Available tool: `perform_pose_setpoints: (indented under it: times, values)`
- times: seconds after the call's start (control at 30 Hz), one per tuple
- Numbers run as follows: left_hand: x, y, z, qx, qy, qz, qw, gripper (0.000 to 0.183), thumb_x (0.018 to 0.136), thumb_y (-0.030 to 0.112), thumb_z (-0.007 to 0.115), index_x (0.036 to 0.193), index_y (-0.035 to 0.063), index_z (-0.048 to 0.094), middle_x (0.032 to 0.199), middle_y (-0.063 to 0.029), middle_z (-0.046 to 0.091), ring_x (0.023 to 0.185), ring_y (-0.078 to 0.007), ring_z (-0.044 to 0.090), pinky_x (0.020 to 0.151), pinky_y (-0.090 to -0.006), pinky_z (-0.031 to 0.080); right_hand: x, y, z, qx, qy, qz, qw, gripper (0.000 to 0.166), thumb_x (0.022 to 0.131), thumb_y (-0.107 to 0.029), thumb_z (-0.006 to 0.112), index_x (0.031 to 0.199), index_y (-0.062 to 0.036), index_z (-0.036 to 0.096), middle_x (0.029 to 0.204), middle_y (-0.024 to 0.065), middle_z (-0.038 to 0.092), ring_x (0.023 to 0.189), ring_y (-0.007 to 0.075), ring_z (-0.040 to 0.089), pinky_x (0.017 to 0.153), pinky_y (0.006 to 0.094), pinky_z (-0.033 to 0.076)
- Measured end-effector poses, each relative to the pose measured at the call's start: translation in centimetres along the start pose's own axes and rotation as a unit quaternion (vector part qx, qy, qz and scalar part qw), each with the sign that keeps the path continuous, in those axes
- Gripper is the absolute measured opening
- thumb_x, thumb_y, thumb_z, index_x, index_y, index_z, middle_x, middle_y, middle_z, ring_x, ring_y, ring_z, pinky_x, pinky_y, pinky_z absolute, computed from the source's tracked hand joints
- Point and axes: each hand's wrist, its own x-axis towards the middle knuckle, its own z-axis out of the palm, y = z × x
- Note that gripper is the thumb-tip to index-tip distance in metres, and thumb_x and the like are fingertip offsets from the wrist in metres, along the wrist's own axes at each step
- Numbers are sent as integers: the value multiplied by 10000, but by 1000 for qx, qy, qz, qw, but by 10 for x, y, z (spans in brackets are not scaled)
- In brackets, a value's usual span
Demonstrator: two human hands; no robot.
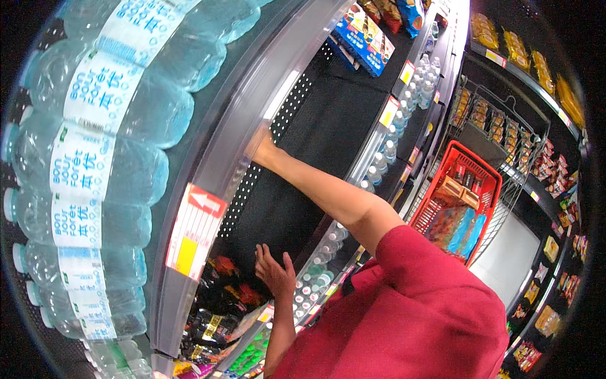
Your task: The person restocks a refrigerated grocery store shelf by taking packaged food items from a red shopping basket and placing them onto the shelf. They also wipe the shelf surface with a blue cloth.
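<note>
The scene lies on its side, with bottle caps pointing left. My right arm reaches into the shelf unit, and only the wrist part of my right hand (261, 142) shows at the grey shelf edge (232, 109). The rest is hidden behind that edge, so any grip is out of sight. Over the black shelf board (303, 189), my left hand (274, 272) is held with fingers apart and nothing in it. Dark glossy snack packets (222, 293) lie close to it. Large clear water bottles (156, 111) with white labels stand in a row on the shelf above.
A red shopping basket (476, 158) holding boxes and blue packets sits in a wire cart (530, 125). Blue snack boxes (364, 40) stand farther along the board. Small water bottles (389, 152) fill part of the lower shelf. Yellow packets (517, 49) line a facing shelf.
</note>
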Motion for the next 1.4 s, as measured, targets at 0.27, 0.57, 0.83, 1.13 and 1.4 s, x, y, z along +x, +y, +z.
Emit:
perform_pose_setpoints:
  times: [0.27,0.57,0.83,1.13,1.4]
  values:
    - [-6,1,-8,5,13,-4,1000,666,1038,424,534,1540,26,353,1617,-204,338,1477,-416,324,1174,-573,248,-20,-43,29,-129,-101,-49,985,448,943,-288,623,1346,-97,580,1377,186,566,1275,369,520,1092,478,430]
    - [14,21,-6,-24,31,33,999,688,1036,451,520,1529,-3,364,1602,-219,347,1470,-400,336,1176,-574,240,-85,82,35,-76,-6,-22,997,354,769,-16,751,1066,-17,556,1084,203,582,1072,416,568,934,499,502]
    - [-5,0,-3,-11,58,22,998,671,1025,436,536,1509,4,365,1596,-226,352,1466,-401,339,1179,-565,260,-73,-66,83,19,-74,-81,994,321,812,-50,738,1108,-8,622,1139,221,614,1115,430,580,960,494,504]
    - [-1,3,-1,-39,70,1,997,704,1011,469,536,1491,-31,410,1571,-239,386,1454,-399,356,1188,-567,241,-153,-52,70,-124,-29,128,984,297,853,-75,722,1140,-3,691,1212,244,635,1163,451,589,957,498,517]
    - [-3,-4,2,-53,70,2,996,727,966,431,608,1484,-37,406,1577,-225,382,1438,-399,363,1182,-561,257,-144,-94,109,-17,-75,-18,997,189,864,-77,683,1027,15,699,1063,216,686,1022,397,636,863,477,533]
